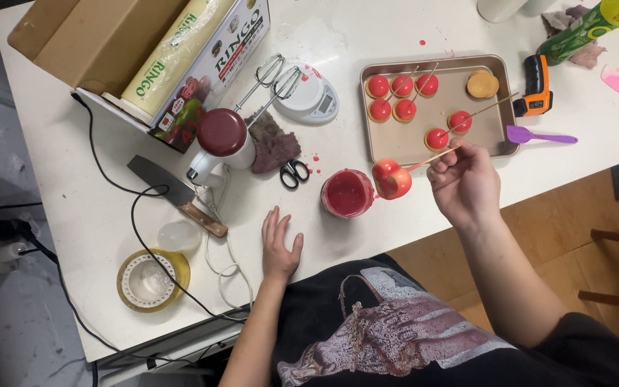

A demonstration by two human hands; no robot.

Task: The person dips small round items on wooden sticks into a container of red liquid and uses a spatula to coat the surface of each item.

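Red glaze coats a round candied fruit [392, 179] on a thin wooden stick [431, 158], which is pinched in the grip of the right hand [465, 183] and held just above the desk [94, 208], right beside a small cup of red syrup [347, 193]. The left hand [279, 245] is laid flat and released on the desk near its front edge, holding nothing. Seven more glazed pieces [404, 109] are set out on a metal tray [494, 136] behind the right hand, together with an uncoated biscuit-coloured piece [482, 84]. Since the fruit is held out sideways on the stick, wet glaze could be dripped onto the desk, where red spots are already seen, or the fruit could slide off the stick. The cup could be knocked over if the fruit is swung against its rim, and the scissors [294, 173] just beside it could be splashed.
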